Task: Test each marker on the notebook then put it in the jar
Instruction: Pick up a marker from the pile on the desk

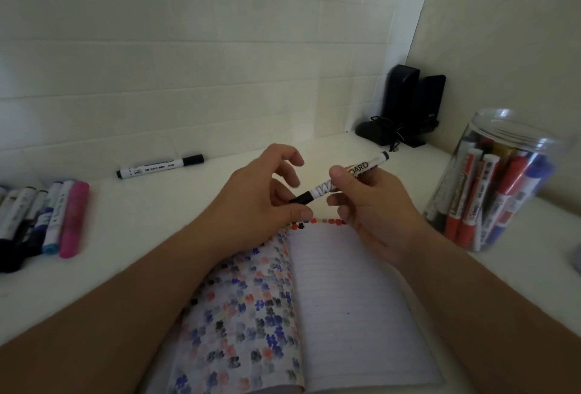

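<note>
Head camera is looking down at a white counter (151, 205) running along a pale tiled wall, where a person is sitting with both forearms reaching forward. An open notebook (345, 299) is lying right under the arms, a lined page facing up on the right and a flower-patterned cover folded out on the left, seemingly kept close so each pen can be tried on it. At the right edge a clear jar (490, 186) is standing open and already holding many red, blue and black markers, near enough to drop into. Far left, a row of untested markers (47, 221) is lying side by side, and one lone black-capped marker (160, 166) is lying further back near the wall. Two dark speakers (408, 101) are sitting in the far corner.

Above the notebook's top edge, the right hand (371, 205) is gripping a whiteboard marker (342, 181), thumb and fingers curled round its white barrel, holding it slanted. The left hand (267, 195) is meeting its black cap end, thumb and forefinger pinching there while the other fingers are spreading loosely. This looks like the cap being pulled off or pushed on; I cannot tell which.
</note>
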